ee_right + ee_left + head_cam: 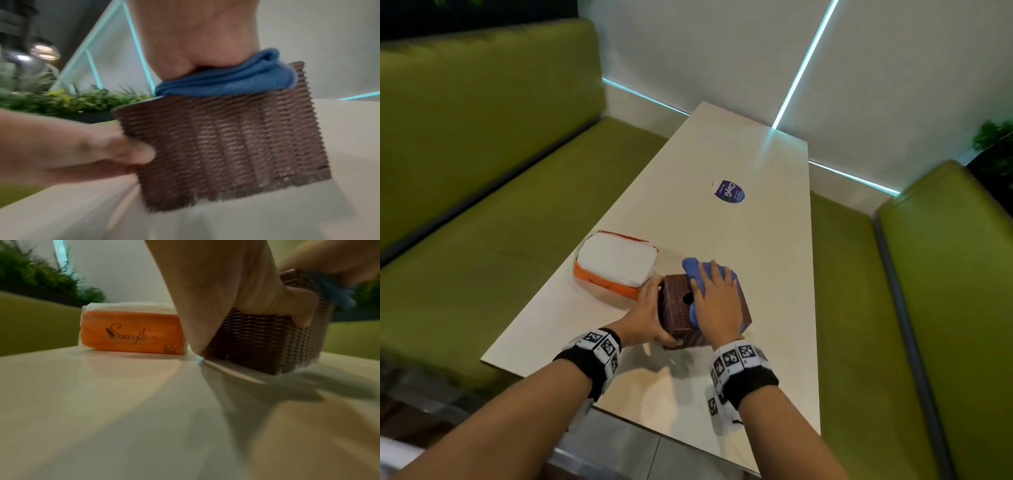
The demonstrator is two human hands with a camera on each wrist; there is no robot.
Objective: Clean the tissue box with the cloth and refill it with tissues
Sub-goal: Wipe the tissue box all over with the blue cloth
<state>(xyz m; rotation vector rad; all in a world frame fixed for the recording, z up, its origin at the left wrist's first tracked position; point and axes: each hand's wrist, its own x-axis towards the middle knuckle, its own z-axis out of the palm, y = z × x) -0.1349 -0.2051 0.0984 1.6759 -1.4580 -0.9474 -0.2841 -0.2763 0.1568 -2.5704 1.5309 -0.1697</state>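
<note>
Green bench seat [482, 192] at far left, nothing on it. On the desk [739, 164], the pack of tissues [616, 265] lies flat just left of the box, orange wrapper torn open on top, white sheets showing; parked within easy reach, likely so the refill can follow without hunting. Left hand [645, 315] next: fingers along the box's left side, thumb hooked round the near corner, curled in a bracing grip. Reads as an anchor, so the box won't skid under rubbing. Tissue box [674, 308], brown woven, upright on the desk near its front edge, top slot partly visible and dark; no tissue pokes from it. Right wrist view shows its near bottom edge blurred, whether lifted or flat I cannot tell. Blue cloth [697, 274] bunched on the box's top. Right hand [717, 301] lies flat on the cloth, fingers spread and fairly straight, palm pressing down: a wiping posture. Judged stage: cleaning the top, refill not begun. Farther right, a purple sticker [729, 192] on the desk, well apart.
</note>
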